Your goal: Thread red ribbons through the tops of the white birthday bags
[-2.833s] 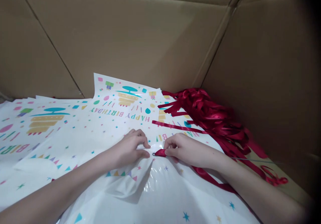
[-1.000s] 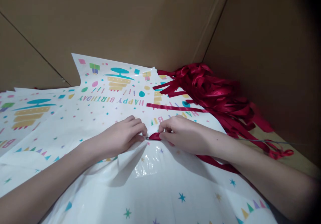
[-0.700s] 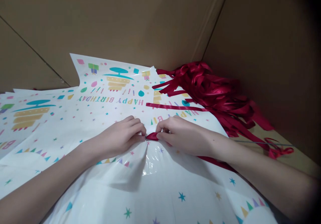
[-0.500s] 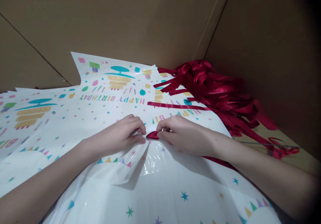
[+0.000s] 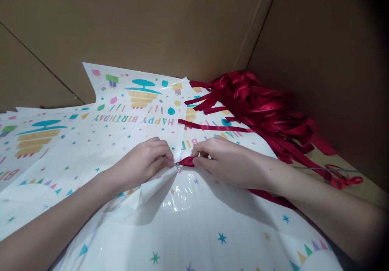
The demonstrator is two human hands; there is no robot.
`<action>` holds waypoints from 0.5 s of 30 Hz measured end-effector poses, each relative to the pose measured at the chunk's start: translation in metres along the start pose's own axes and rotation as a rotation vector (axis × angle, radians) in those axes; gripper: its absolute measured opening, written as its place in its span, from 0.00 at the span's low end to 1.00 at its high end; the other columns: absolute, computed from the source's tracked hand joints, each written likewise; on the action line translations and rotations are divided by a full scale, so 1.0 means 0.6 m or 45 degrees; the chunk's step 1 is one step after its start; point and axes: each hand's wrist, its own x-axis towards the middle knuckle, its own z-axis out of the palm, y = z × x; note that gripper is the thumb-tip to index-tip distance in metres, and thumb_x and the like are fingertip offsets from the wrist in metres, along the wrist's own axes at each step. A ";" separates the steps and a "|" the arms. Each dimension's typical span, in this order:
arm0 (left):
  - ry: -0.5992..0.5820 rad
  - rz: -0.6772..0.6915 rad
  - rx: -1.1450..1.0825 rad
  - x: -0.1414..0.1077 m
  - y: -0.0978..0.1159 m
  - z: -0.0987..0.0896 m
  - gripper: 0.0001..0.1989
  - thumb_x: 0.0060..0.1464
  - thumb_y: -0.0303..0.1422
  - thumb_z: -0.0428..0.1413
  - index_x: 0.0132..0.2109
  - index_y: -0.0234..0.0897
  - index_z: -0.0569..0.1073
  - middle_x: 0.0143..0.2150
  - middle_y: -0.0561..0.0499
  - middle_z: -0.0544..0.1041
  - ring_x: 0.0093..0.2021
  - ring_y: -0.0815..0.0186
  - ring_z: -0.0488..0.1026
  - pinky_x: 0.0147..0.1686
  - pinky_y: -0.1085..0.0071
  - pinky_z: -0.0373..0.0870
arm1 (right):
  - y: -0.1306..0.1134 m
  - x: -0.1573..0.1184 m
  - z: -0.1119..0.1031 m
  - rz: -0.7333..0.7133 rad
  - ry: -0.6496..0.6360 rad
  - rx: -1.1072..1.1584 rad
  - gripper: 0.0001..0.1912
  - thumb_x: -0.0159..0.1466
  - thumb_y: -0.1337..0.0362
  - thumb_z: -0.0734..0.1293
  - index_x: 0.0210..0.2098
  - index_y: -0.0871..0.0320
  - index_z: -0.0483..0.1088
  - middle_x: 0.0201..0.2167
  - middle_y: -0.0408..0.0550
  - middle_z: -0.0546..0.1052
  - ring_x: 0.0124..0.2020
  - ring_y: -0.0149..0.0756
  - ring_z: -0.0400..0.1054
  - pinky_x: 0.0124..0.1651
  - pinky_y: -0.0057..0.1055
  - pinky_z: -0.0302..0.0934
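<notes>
- Cardboard wall behind the printed sheets.
- Left hand pinches the lifted edge: keep it taut.
- Right hand pinches ribbon against the ring there; keep its tip narrow.

Brown, cardboard-like walls close in the far side. The back wall stretches across 12 o'clock, broad and plain, with a darker patch of soft shadow toward its right. A thin dark seam slants down across it between 9 and 10 o'clock. Between 1 and 2 o'clock it meets the right wall, a paler strip running beside the corner. That right wall is much dimmer, sinking to black at the edge. Between 3 and 4 o'clock, a tan patch of surface shows.
</notes>
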 end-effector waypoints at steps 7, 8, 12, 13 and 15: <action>-0.013 -0.026 -0.018 -0.007 -0.002 -0.003 0.12 0.67 0.30 0.50 0.37 0.41 0.77 0.38 0.52 0.80 0.43 0.63 0.73 0.44 0.67 0.68 | -0.010 0.000 0.001 -0.059 0.070 -0.088 0.14 0.65 0.67 0.59 0.28 0.57 0.73 0.24 0.44 0.73 0.25 0.32 0.60 0.31 0.33 0.48; -0.017 -0.032 -0.013 -0.007 -0.001 -0.003 0.13 0.67 0.31 0.49 0.38 0.41 0.77 0.39 0.52 0.80 0.43 0.63 0.73 0.44 0.66 0.68 | -0.012 -0.001 0.001 -0.057 0.068 -0.091 0.14 0.65 0.67 0.59 0.28 0.56 0.73 0.24 0.44 0.73 0.25 0.32 0.59 0.31 0.33 0.48; -0.045 -0.061 0.014 -0.007 0.006 -0.006 0.14 0.68 0.32 0.47 0.38 0.41 0.76 0.40 0.51 0.80 0.44 0.62 0.73 0.45 0.66 0.68 | -0.013 -0.001 0.001 -0.091 0.074 -0.084 0.14 0.65 0.69 0.59 0.29 0.57 0.73 0.24 0.43 0.73 0.25 0.32 0.60 0.32 0.32 0.49; -0.056 -0.071 0.019 -0.007 0.008 -0.007 0.14 0.68 0.32 0.47 0.38 0.41 0.76 0.39 0.52 0.80 0.44 0.62 0.73 0.45 0.66 0.68 | -0.012 -0.002 0.002 -0.108 0.076 -0.085 0.14 0.66 0.69 0.59 0.29 0.57 0.74 0.24 0.43 0.73 0.25 0.32 0.60 0.32 0.32 0.49; -0.073 -0.092 0.027 -0.007 0.010 -0.008 0.15 0.68 0.32 0.46 0.38 0.41 0.76 0.39 0.52 0.80 0.44 0.62 0.73 0.45 0.67 0.68 | -0.010 -0.001 0.003 -0.136 0.080 -0.093 0.14 0.66 0.69 0.59 0.30 0.57 0.74 0.24 0.43 0.74 0.25 0.31 0.61 0.33 0.32 0.50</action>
